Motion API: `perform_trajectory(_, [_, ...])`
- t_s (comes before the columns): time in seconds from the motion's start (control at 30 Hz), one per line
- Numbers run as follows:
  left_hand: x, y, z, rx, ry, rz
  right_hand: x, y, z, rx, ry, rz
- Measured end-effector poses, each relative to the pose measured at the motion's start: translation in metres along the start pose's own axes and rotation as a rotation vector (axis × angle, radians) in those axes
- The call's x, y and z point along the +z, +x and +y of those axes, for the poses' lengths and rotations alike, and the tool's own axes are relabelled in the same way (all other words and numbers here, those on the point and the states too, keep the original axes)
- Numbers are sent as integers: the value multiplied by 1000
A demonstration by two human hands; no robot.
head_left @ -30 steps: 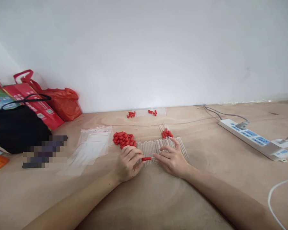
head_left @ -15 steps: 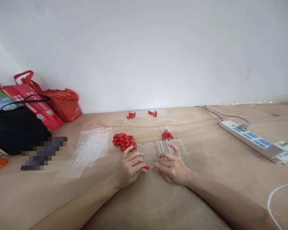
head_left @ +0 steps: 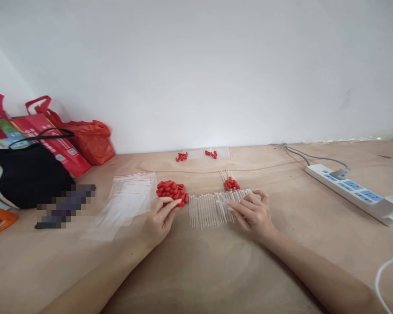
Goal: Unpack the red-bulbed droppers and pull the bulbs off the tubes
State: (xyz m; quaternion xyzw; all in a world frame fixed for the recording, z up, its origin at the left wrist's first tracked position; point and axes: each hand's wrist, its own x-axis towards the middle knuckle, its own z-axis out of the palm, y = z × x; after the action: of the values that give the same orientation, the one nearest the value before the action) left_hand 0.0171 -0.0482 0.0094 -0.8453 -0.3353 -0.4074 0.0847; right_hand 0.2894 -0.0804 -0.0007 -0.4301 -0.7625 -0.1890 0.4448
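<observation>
My left hand is closed in a pinch at the near edge of a pile of red rubber bulbs, with a bulb at its fingertips. My right hand grips a clear glass dropper tube between thumb and fingers, its free end pointing left. Beneath that tube lies a row of similar glass tubes, side by side on the wooden table; my right fingers hide the row's right part. Just behind the row, several droppers fitted with red bulbs lie together, their thin tips pointing away.
Clear zip bags lie left of the bulbs. Near the wall are flat bags with small red bulbs. A white power strip with cords lies right. At left stand a black bag and a red plastic bag.
My hands have moved apart from a red bulb and tube held low in front of the row. The left went back to the bulb pile; the right moved right and up.
</observation>
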Motion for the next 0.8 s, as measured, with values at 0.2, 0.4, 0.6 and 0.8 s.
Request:
perform_trajectory(0.2, [3, 39, -23, -314, 102, -126, 5, -4, 13, 192, -105, -2])
perform_trajectory(0.4, [18, 65, -34, -319, 314, -379, 13, -6, 13, 131, -172, -52])
perform_trajectory(0.6, [24, 68, -27, -226, 339, -309, 17, -6, 10, 125, -192, -154])
perform_trajectory(0.8, [44, 79, -1, -211, 214, -349, 15, -5, 5, 133, -172, -248])
